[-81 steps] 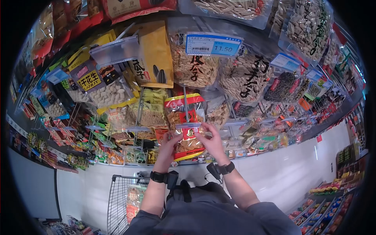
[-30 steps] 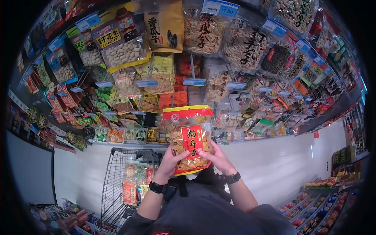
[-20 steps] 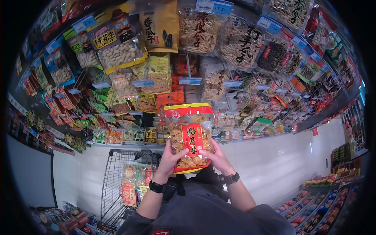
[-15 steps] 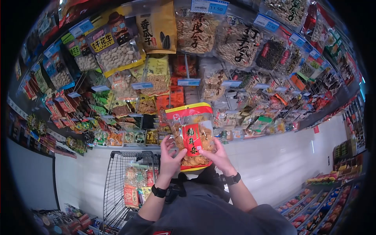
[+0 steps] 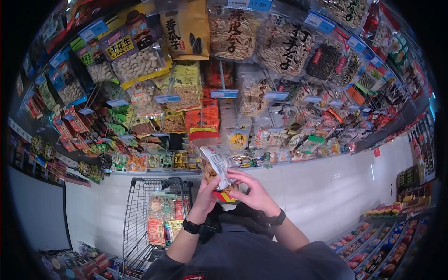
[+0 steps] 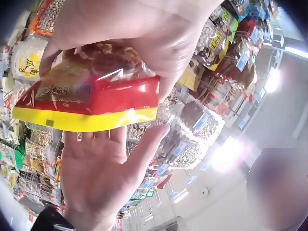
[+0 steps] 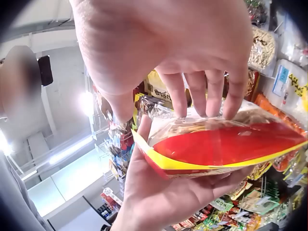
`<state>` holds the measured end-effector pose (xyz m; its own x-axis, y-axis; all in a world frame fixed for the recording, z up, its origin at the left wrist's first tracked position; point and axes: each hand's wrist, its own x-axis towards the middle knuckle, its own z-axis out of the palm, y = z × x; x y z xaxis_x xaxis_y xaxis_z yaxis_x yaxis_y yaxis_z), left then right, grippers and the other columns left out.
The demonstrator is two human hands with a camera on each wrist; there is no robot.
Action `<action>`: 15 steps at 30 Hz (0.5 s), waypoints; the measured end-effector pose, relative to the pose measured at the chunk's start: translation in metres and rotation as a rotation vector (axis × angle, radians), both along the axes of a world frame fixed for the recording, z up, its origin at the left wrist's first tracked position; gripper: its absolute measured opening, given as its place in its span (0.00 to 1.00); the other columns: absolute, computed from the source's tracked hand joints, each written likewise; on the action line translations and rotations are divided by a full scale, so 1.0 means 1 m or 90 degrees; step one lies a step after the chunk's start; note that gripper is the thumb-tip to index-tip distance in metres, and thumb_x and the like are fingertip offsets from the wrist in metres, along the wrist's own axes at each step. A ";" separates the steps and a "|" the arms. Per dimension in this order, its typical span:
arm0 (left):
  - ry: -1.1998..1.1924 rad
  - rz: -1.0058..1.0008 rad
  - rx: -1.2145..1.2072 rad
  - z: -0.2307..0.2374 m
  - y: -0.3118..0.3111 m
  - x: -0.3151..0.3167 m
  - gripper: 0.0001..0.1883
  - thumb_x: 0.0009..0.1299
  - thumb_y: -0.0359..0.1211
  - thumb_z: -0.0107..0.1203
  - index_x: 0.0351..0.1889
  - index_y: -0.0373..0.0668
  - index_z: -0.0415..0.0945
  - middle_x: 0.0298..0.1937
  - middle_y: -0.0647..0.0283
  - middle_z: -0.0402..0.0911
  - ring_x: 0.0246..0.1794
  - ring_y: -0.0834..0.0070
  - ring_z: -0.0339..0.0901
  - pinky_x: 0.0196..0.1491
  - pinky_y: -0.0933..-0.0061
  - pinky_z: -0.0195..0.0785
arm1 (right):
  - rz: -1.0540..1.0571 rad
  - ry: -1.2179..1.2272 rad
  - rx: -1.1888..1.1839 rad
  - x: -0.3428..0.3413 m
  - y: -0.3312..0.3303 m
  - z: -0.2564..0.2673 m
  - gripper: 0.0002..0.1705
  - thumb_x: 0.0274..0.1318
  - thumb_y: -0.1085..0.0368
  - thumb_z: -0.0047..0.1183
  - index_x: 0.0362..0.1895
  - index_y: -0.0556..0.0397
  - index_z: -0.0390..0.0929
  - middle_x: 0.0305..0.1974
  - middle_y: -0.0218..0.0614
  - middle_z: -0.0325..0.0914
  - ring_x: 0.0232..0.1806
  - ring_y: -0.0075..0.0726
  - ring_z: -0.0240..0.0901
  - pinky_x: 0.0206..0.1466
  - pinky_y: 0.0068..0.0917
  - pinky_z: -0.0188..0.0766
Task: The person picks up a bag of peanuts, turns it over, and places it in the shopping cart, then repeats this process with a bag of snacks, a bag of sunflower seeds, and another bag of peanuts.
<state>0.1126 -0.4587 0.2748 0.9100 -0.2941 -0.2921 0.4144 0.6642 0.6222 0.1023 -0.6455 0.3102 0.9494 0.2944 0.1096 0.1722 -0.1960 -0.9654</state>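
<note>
Centrally, left hand (image 5: 204, 197) gripping yellow-edged snack bag (image 5: 217, 162), right hand (image 5: 257, 194) extended against it, broad floor (image 5: 322, 191) rightward

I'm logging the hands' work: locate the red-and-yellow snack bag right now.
In the head view, the snack bag is just below centre, gripped by the left hand with the right hand touching it, right of the shopping cart.
</note>
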 end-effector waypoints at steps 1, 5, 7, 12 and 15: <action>0.000 0.001 0.000 -0.001 0.002 0.000 0.32 0.72 0.33 0.54 0.71 0.44 0.52 0.64 0.59 0.68 0.63 0.69 0.70 0.65 0.64 0.64 | 0.018 -0.040 -0.011 0.002 -0.001 -0.004 0.33 0.53 0.60 0.66 0.62 0.50 0.71 0.60 0.38 0.72 0.59 0.37 0.71 0.57 0.31 0.69; -0.020 -0.044 -0.073 -0.007 0.011 -0.002 0.32 0.72 0.38 0.54 0.70 0.41 0.56 0.65 0.56 0.69 0.66 0.65 0.68 0.67 0.60 0.62 | -0.120 -0.011 -0.026 0.012 -0.005 -0.023 0.32 0.57 0.65 0.61 0.65 0.55 0.66 0.60 0.37 0.71 0.61 0.33 0.68 0.61 0.30 0.66; -0.028 -0.068 -0.124 -0.007 0.014 -0.001 0.32 0.71 0.39 0.55 0.70 0.40 0.56 0.66 0.55 0.69 0.66 0.64 0.68 0.67 0.59 0.62 | -0.173 0.172 0.228 0.016 0.002 -0.016 0.35 0.59 0.61 0.61 0.66 0.58 0.62 0.59 0.39 0.72 0.60 0.34 0.69 0.63 0.32 0.65; -0.062 -0.125 -0.089 0.002 0.017 0.001 0.37 0.69 0.38 0.58 0.72 0.40 0.52 0.68 0.56 0.66 0.68 0.63 0.66 0.69 0.59 0.59 | -0.004 0.421 0.517 0.012 -0.010 -0.027 0.26 0.65 0.70 0.52 0.65 0.58 0.62 0.58 0.37 0.72 0.59 0.29 0.70 0.63 0.31 0.67; -0.093 -0.057 -0.071 0.012 0.014 0.008 0.32 0.70 0.33 0.57 0.70 0.38 0.56 0.65 0.58 0.68 0.65 0.70 0.68 0.65 0.65 0.63 | -0.044 0.395 0.495 0.012 -0.012 -0.034 0.25 0.64 0.70 0.52 0.64 0.57 0.64 0.57 0.36 0.74 0.57 0.28 0.71 0.62 0.29 0.67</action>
<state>0.1205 -0.4449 0.2866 0.9089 -0.3993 -0.1205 0.3863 0.6969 0.6042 0.1139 -0.6575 0.2763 0.9162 0.2930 -0.2733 -0.3943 0.5379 -0.7451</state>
